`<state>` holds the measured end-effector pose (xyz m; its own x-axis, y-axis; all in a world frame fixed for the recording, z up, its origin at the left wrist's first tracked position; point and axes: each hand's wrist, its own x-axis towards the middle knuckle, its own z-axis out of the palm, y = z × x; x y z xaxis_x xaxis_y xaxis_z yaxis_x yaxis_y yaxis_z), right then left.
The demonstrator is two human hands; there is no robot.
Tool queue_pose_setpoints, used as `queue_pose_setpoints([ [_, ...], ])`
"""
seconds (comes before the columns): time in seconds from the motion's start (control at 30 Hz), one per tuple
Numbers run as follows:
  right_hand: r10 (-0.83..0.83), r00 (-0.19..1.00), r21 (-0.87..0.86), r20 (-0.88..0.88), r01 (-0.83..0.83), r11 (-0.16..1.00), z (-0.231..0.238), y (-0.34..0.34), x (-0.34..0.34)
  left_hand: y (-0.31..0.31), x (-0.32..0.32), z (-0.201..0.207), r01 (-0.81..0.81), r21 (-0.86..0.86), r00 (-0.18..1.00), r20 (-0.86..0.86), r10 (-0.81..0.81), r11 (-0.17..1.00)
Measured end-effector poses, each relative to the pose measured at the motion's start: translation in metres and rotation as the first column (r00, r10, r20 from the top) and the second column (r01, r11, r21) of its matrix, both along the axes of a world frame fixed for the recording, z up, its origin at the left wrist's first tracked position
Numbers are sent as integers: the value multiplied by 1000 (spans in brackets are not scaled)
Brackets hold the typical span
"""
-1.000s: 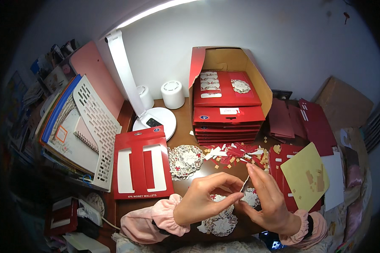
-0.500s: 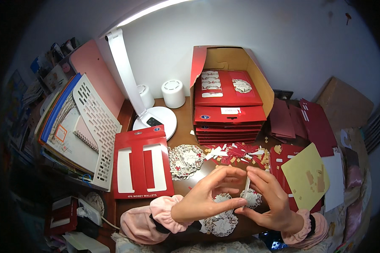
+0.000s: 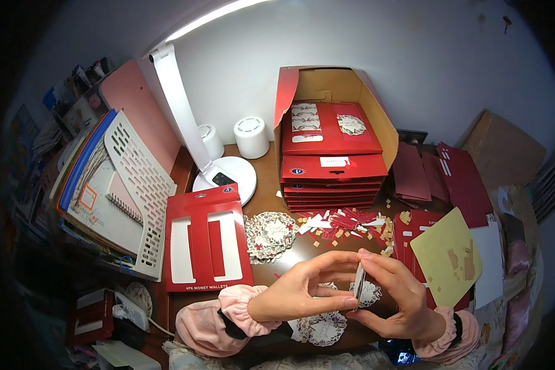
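Plain pale wall [image 3: 413, 55], brown wooden desk [image 3: 271, 185], lit white desk lamp [image 3: 185, 117], dim surroundings.

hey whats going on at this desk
A person holds a small thin white card edge-on between both hands, left hand and right hand pinching it above the brown wooden desk. Round white lacy paper cutouts and red and white paper scraps lie around. An open cardboard box of red packets stands behind.
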<state>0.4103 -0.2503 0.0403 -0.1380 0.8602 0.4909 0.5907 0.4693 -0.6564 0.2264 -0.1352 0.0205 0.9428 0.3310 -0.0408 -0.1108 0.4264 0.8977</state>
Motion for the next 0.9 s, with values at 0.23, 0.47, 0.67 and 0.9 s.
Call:
queue_pose_setpoints([
  [0.23, 31, 990, -1, -134, -32, 999, -4, -2, 4, 3, -6, -2, 12, -6, 1000, 26, -12, 1000],
  [0.47, 16, 1000, 33, 8, -16, 999, -1, -1, 0, -7, -4, 1, -26, 114, 1000, 19, 24, 993],
  [0.67, 41, 999, 64, -17, -40, 997, -3, 0, -3, -5, -4, 1, -20, 107, 1000, 9, 19, 994],
  [0.9, 94, 978, 77, -186, -81, 994, -13, -2, 2, 4, -8, -1, 27, 50, 998, 57, -30, 998],
])
